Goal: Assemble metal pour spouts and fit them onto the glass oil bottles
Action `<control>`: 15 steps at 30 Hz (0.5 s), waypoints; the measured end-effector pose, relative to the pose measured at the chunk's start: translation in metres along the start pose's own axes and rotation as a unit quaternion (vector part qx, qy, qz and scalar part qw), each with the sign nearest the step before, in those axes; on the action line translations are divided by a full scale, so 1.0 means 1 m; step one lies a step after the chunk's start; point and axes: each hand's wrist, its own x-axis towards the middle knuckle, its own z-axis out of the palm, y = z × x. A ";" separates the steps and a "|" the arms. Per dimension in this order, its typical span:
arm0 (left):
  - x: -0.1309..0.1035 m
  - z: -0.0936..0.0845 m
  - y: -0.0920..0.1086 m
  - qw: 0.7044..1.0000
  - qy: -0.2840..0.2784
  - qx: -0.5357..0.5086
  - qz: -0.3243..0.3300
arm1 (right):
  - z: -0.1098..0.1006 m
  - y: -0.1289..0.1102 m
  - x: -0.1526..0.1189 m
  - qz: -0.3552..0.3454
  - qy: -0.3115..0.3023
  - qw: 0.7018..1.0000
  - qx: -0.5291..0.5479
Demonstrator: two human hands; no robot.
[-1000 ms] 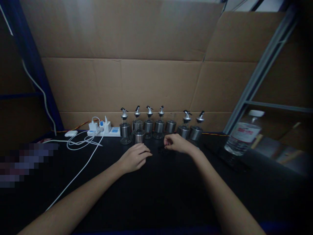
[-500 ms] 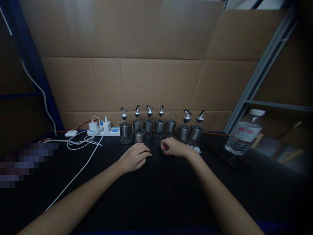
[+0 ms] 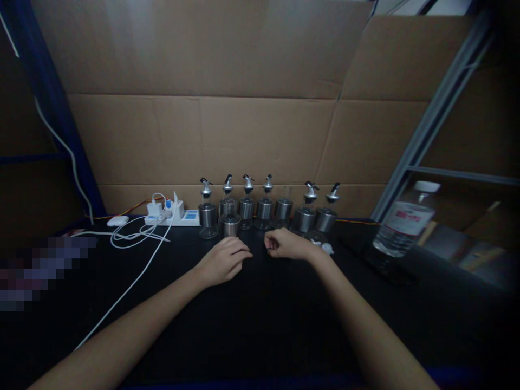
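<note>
My left hand (image 3: 224, 261) rests on the black table just in front of a glass bottle with a steel band (image 3: 230, 223) that has no spout. Its fingers are somewhat apart and nothing shows in them. My right hand (image 3: 284, 244) is curled, fingertips pressed together; whatever they may hold is too small or dark to name. Behind the hands stands a row of steel-banded bottles, several with silver and black spouts, such as the leftmost one (image 3: 208, 215). One open-necked bottle (image 3: 283, 210) stands behind my right hand. Small clear plastic pieces (image 3: 327, 248) lie right of that hand.
A large water bottle (image 3: 404, 222) stands at the right. On the left are a white power strip (image 3: 190, 218) with plugs and looped cables, and a white case (image 3: 117, 221). Cardboard (image 3: 260, 135) walls off the back.
My right hand has shifted slightly left, and the dark thing seen at its fingertips before no longer shows. My left hand has hardly moved.
</note>
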 end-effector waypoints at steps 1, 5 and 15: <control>0.000 0.000 0.000 1.000 0.000 0.000 0.000 | 0.000 0.000 0.000 -0.003 -0.002 1.000 0.001; 0.000 0.000 0.000 1.000 0.002 -0.001 0.001 | 0.003 -0.004 0.001 -0.030 0.001 1.000 0.006; 0.001 -0.002 0.002 1.000 -0.003 0.004 0.013 | -0.006 -0.001 -0.001 0.025 0.083 0.995 -0.048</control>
